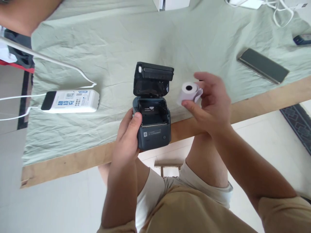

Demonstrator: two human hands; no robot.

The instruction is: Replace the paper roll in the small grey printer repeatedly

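My left hand [128, 132] grips the left side of a dark label printer [154, 137], its thumb on the upper edge of the body. The printer's black lid [152, 84] stands open, tilted back, and the paper bay shows no roll inside. To the right of the printer, my right hand [211, 100] holds a small white paper roll [187, 94] between thumb and fingers. The roll has a dark hollow core, and a loose end of paper curls out toward the fingers. Roll and printer are apart.
On the green cloth [116, 42], a white power strip [73, 101] with cables lies at left. A dark phone [263, 65] rests at right. White cables [283, 13] and a white box [175, 4] are at the back. Another person's arm [26, 14] reaches in top left.
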